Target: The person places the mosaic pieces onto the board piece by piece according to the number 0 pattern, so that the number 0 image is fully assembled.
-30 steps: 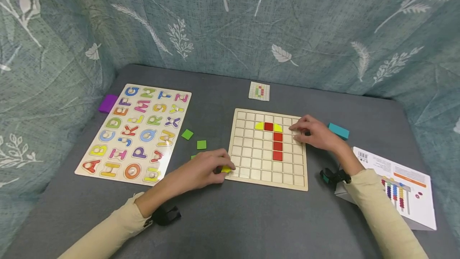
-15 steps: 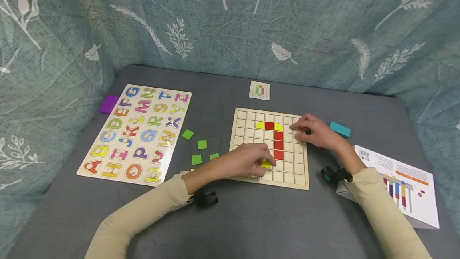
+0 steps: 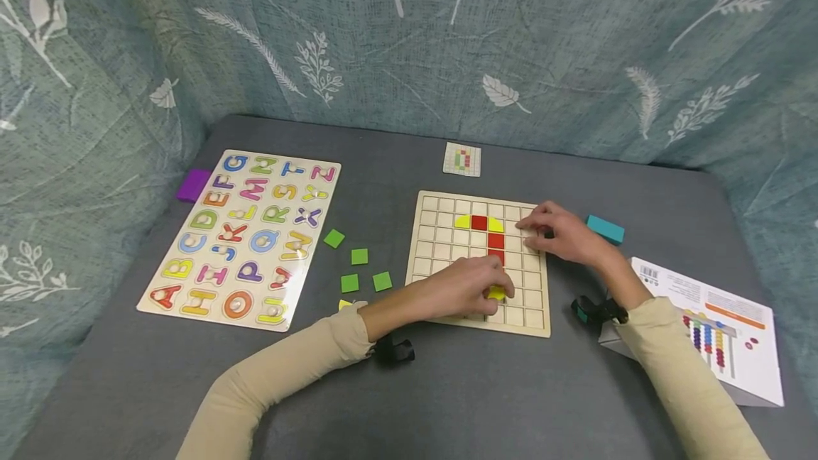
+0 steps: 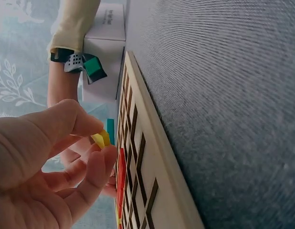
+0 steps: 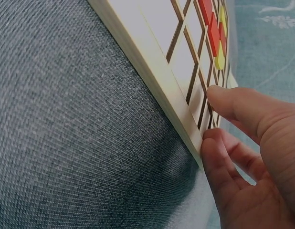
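Observation:
My left hand (image 3: 463,286) pinches a yellow tile (image 4: 102,138) between thumb and fingertips, close over the wooden grid board (image 3: 423,250). It sits just below the column of red tiles (image 3: 495,241) and hides the column's lower end in the head view. Above the column, another red tile (image 3: 478,223) lies between two yellow tiles with a curved side, a left one (image 3: 463,221) and a right one (image 3: 495,224). My right hand (image 3: 562,236) rests on the board's right side; in the right wrist view its thumb (image 5: 219,98) touches the grid and its fingers lie at the rim.
Several green tiles (image 3: 359,256) lie left of the board, with a yellow piece (image 3: 344,304) partly behind the left sleeve. Farther left is an alphabet puzzle (image 3: 287,215) beside a purple block (image 3: 193,185). A pattern card (image 3: 461,160), teal block (image 3: 605,230) and white box (image 3: 735,346) surround the board.
My left hand has carried the yellow tile rightward from the board's lower left corner to below the red column, uncovering green tiles behind it. My right hand has stayed in place.

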`<state>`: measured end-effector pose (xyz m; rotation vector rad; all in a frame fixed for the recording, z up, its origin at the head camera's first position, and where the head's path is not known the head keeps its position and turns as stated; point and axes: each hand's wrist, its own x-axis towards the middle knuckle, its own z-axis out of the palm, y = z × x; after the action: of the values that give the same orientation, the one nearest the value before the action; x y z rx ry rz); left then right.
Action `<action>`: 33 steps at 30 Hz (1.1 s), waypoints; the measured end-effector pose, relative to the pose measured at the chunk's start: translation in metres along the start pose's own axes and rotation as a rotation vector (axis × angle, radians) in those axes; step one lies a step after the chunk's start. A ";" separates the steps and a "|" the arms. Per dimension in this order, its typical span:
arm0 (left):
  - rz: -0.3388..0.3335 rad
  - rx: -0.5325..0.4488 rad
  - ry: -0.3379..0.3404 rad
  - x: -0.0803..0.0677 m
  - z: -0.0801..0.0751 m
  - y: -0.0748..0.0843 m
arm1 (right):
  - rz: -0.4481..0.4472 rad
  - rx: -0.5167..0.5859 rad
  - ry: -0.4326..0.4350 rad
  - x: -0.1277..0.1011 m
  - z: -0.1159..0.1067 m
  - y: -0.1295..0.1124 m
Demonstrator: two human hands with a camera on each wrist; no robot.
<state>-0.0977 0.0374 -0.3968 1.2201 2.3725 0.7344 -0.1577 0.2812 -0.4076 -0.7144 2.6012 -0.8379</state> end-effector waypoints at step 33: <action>-0.004 0.097 0.054 0.003 0.008 -0.003 | 0.021 -0.012 -0.001 0.002 0.001 0.003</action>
<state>-0.0966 0.0404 -0.4053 1.2485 2.4799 0.6651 -0.1596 0.2817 -0.4100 -0.6900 2.6102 -0.8155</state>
